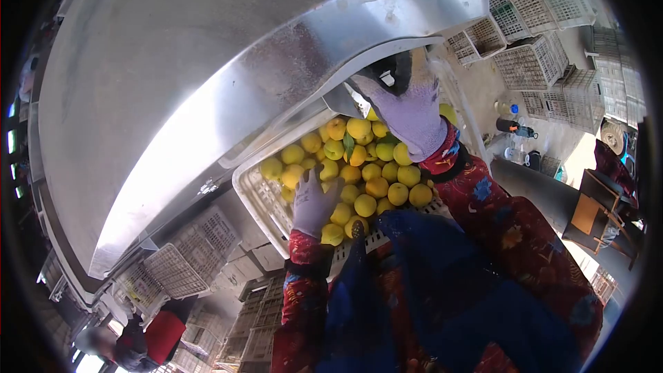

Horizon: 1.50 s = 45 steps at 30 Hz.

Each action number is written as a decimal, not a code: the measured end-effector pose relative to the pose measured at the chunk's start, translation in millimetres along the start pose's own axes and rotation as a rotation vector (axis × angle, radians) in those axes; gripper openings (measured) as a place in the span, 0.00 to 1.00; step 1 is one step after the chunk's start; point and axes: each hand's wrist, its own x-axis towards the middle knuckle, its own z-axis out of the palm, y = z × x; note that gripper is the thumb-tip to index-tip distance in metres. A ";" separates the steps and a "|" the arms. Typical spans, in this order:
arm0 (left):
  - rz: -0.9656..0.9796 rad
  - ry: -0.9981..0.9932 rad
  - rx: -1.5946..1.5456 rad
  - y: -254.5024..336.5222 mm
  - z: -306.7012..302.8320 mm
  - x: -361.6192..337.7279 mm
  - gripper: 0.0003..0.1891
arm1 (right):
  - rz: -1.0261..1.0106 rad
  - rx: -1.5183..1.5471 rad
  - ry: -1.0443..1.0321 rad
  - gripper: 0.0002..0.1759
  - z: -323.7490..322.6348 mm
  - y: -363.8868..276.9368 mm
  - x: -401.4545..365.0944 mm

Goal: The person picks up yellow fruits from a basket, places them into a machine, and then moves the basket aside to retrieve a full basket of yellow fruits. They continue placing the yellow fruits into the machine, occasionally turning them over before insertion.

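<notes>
Yellow and greenish round fruits (376, 188) fill a white plastic crate (257, 202) below the metal edge of a large machine (297, 55). My left hand (315, 200), in a pale glove with dark fingertips, rests on the fruits at the crate's left part, its fingers spread. My right hand (407, 100), gloved the same way, is raised over the crate's far right part by a metal chute (343, 101). Its dark thumb and fingers are apart in part, and the fingertips reach under the machine's rim. A green leaf (349, 146) lies among the fruits.
Empty slatted crates (532, 62) are stacked at the upper right, and more crates (193, 252) stand at the lower left. Bottles (514, 126) are on the floor at right, near a chair (595, 211). Another person (131, 345) is at the lower left.
</notes>
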 end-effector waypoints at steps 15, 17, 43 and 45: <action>-0.191 -0.357 0.190 -45.0 42.4 33.5 0.48 | 0.234 -0.643 -1.028 0.39 59.1 159.2 -108.7; -0.182 -0.242 -0.040 -42.0 22.6 14.9 0.48 | 0.431 -0.093 -0.877 0.38 29.6 139.9 -109.4; 0.419 -0.001 -1.443 80.5 -59.4 -56.9 0.49 | 0.045 0.249 -0.486 0.46 -63.9 -28.9 -86.1; 0.405 0.001 -1.422 79.5 -64.1 -57.0 0.47 | 0.093 0.229 -0.451 0.46 -62.3 -31.2 -79.6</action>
